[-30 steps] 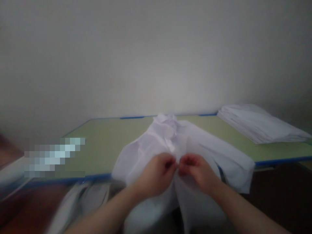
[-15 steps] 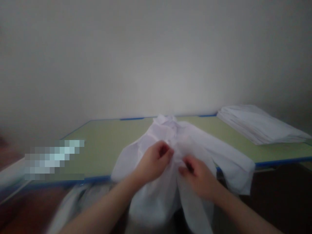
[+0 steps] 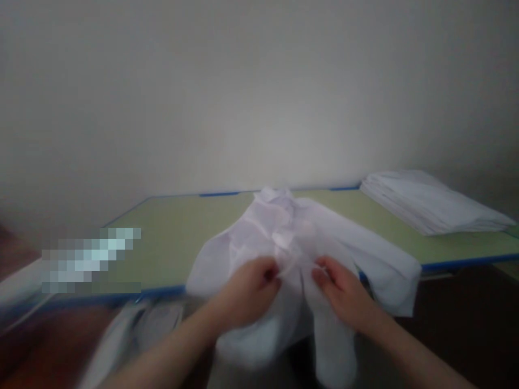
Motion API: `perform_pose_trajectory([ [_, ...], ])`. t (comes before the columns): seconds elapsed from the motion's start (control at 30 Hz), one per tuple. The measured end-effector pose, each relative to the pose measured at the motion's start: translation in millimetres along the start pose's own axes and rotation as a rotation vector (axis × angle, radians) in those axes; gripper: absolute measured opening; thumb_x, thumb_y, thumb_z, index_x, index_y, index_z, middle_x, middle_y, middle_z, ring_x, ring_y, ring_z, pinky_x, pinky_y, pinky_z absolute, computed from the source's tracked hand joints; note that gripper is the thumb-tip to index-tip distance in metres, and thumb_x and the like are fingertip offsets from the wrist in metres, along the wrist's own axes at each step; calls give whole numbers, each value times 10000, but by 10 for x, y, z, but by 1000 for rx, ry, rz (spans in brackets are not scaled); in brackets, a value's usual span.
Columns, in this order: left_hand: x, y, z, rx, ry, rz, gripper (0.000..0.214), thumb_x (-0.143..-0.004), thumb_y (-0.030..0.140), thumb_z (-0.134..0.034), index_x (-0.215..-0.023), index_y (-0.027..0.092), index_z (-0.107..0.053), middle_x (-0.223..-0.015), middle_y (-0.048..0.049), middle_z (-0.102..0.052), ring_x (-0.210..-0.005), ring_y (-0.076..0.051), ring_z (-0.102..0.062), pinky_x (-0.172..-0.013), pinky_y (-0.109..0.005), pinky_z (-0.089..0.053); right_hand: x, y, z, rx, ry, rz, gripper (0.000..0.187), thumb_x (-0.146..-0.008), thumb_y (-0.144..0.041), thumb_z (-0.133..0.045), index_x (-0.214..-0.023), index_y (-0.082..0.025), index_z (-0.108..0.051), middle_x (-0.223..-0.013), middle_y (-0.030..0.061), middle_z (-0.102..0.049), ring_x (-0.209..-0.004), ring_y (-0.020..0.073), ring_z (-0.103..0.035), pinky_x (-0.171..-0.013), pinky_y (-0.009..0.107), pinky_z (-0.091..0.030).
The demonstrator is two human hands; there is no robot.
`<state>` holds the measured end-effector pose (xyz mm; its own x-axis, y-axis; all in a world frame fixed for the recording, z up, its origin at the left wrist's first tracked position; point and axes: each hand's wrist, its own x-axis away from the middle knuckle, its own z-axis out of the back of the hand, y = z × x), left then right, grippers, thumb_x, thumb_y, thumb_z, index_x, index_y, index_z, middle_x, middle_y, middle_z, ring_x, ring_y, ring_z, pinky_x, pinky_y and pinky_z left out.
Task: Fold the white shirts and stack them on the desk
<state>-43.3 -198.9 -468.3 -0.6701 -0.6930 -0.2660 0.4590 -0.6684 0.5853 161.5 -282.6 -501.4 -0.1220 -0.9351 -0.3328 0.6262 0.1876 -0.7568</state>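
Head view: a white shirt (image 3: pixel 284 237) lies on the green surface (image 3: pixel 174 237), in the middle, with its collar at the far side. The lower part of the shirt hangs off the near blue edge. The left hand (image 3: pixel 249 289) has its fingers curled shut and pinches a bit of the shirt front. The right hand (image 3: pixel 344 294) is curled shut too and pinches the shirt front just beside it. A small gap is between the two hands, and both are close to the near edge. A flat pile (image 3: pixel 425 202) of white cloth sits on the far right of the surface, well apart from the shirt. More white cloth (image 3: pixel 130 335) hangs low on the left, below the surface. It is all a bit blurry.
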Motion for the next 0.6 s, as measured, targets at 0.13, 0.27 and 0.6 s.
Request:
perform_pose_trajectory([
  [0.13, 2, -62, 35, 295, -34, 43, 192, -812, 299, -447, -834, 173, -591, -819, -28, -633, -735, -152, -550, -660, -244, -418, 71, 19, -60, 24, 21, 18, 301, -921, -446, -381, -915, -198, -551, -828, 10, -621, -763, 148, -552, -684, 267, -382],
  [0.27, 30, -117, -46, 297, -10, 113, 161, -812, 311, -468, -819, 165, -534, -770, -15, -590, -713, -139, -516, -630, -232, -417, 95, -24, -137, 9, 32, 19, 341, -926, -457, -358, -824, -182, -533, -719, -2, -575, -679, 130, -523, -634, 252, -372],
  [0.6, 91, -28, -198, 360, 19, 87, 193, -851, 352, -481, -918, 171, -488, -827, -22, -585, -747, -136, -521, -656, -243, -424, 227, -242, -362, -107, -178, 75, 136, -720, -244, -641, -837, -186, -679, -821, 8, -681, -748, 164, -600, -686, 249, -440],
])
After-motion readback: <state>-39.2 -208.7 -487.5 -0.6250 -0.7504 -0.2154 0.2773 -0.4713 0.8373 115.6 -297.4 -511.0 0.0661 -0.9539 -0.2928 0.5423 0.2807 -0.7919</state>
